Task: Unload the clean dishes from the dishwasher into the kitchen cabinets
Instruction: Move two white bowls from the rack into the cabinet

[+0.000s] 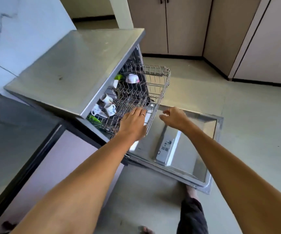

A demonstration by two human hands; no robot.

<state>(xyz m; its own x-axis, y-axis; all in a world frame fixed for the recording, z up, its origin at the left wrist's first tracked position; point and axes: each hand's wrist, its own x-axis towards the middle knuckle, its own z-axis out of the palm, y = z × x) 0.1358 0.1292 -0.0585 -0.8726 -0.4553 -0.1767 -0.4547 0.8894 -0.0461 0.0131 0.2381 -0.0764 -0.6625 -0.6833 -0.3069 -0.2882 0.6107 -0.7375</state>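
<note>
A steel dishwasher [79,65] stands open, its door [200,125] folded down flat. The wire upper rack [156,85] is pulled partly out. Several white patterned mugs [110,109] sit at the rack's near left side, and a white bowl [132,78] lies farther back beside a green item [118,76]. My left hand [133,121] rests on the rack's front edge, fingers curled over the wire. My right hand [174,117] hovers just right of the rack above the door, fingers loosely bent, holding nothing.
A dark counter [15,132] with a pale cabinet front lies at the left. Beige tall cabinets [166,26] line the far wall and the right side. Grey floor spreads beyond the door. My feet show near the bottom edge, close to the door's corner.
</note>
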